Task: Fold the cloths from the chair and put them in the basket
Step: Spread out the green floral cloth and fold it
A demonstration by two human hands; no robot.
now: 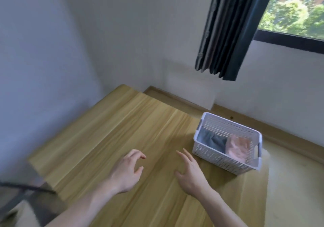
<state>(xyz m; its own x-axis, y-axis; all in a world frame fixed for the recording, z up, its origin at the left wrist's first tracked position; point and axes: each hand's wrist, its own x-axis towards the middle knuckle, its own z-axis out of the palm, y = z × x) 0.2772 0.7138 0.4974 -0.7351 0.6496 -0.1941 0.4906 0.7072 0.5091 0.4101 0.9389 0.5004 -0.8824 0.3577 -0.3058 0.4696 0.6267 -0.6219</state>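
Corner of a white-walled room; a light wooden table (122, 130) fills the lower middle of the view, a dark curtain (226, 34) hangs beside a window (294, 11) at upper right. Frame is motion-blurred. At far lower left, dark bars and a pale, soft-looking shape (19, 212) show at the edge; possibly the chair with cloth on it, cannot tell. Left hand (126, 170) hovers over the table, fingers loosely curled, holding nothing. Right hand (191, 174) just beside it, fingers spread and relaxed, also empty. Whether either touches the wood cannot be told. To the right, near the table's edge, stands a white perforated basket (220, 158). Inside it lie a grey cloth (214, 140) toward the left end and a pink cloth (238, 147) toward the right end, touching each other, both loosely bunched rather than crisply flat. Judgement: the cloths are light, limp and non-fragile; they will sag and unfold if lifted from one point, so a pinch at two corners or along one hem, one hand each, should keep an edge straight for folding on the table. A folded piece is best carried supported from beneath with flat fingers. The basket looks light and stiff; it may slide if pushed.
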